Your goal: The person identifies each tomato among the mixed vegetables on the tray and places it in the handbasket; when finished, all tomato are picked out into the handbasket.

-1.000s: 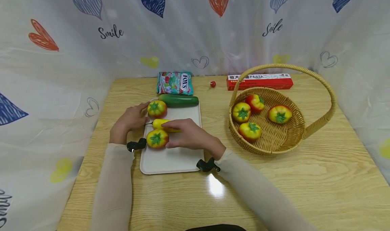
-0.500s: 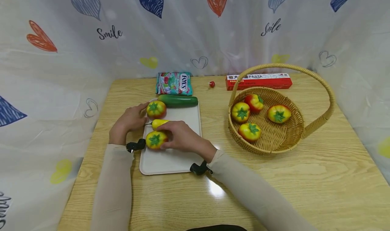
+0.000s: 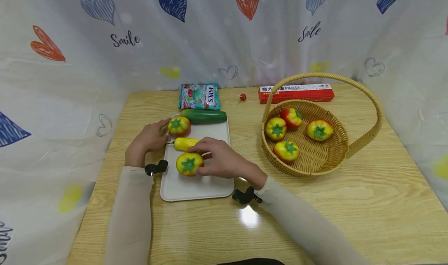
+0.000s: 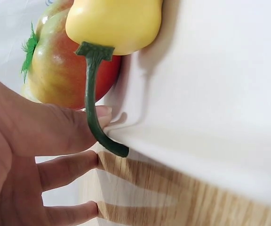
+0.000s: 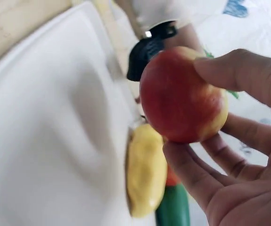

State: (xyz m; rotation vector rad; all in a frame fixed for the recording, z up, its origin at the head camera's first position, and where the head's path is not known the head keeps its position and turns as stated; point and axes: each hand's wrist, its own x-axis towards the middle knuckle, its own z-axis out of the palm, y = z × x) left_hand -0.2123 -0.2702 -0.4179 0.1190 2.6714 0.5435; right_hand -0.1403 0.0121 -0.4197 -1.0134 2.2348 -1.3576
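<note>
My right hand [image 3: 224, 158] grips a red-and-yellow tomato with green leaves [image 3: 189, 164], thumb on one side and fingers on the other. In the right wrist view this tomato [image 5: 180, 96] appears raised off the white tray [image 3: 189, 189]. My left hand [image 3: 149, 136] stays at the tray's left edge, its thumb by the rim and its fingertips [image 4: 89, 159] at the wood beside it. Close to that thumb is another tomato [image 3: 179, 126]. A yellow pepper [image 3: 185, 143] with a dark curved stem lies between the two tomatoes. Across the tray's far end lies a green zucchini [image 3: 204, 116].
A wicker basket [image 3: 330, 160] with a tall handle stands right of the tray, several similar tomatoes inside. Behind the tray lies a FOX'S candy bag [image 3: 199, 96]. A small red wrapped candy [image 3: 242, 97] and a red pasta box [image 3: 296, 94] lie along the back.
My right hand has closed its grip on the near tomato and shifted it right, away from the tray's left rim. More of the yellow pepper shows. My left hand has stayed in place.
</note>
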